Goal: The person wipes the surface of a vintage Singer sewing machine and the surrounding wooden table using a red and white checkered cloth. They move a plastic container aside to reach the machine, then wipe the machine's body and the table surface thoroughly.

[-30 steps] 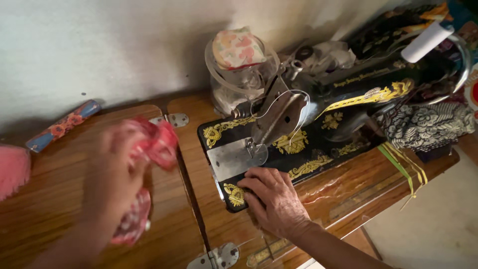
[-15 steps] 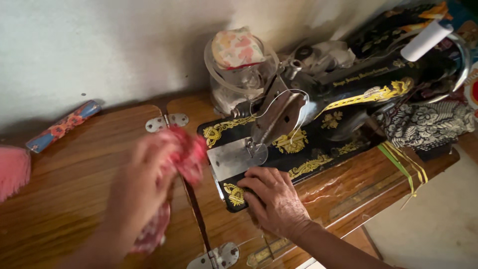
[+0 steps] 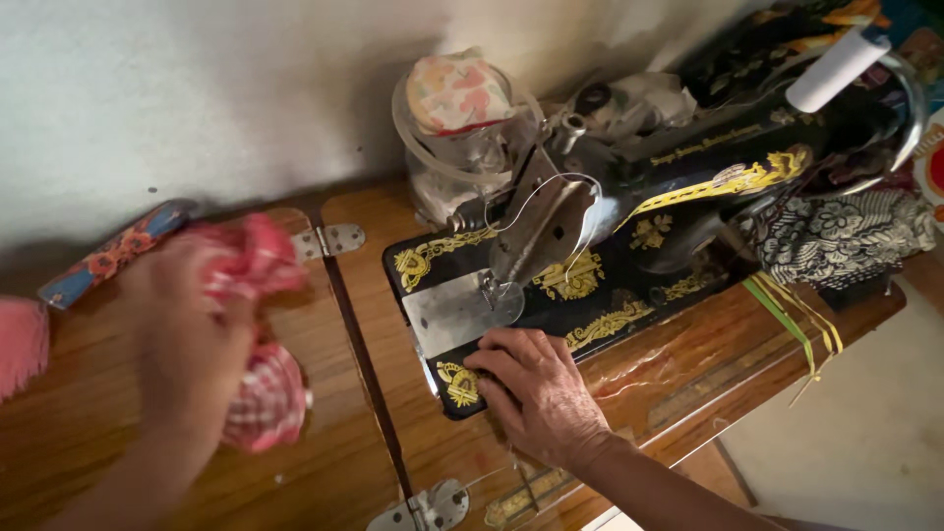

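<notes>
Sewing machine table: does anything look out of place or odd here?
Nothing looks damaged or spilled. The sewing machine stands level on the wooden table. The left hand holds bunched red checked cloth, blurred; the right hand rests on the machine's base.

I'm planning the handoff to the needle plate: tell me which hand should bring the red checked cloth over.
Probably the left hand: it holds the red checked cloth, while the right hand rests flat on the sewing machine bed beside the needle plate.
</notes>
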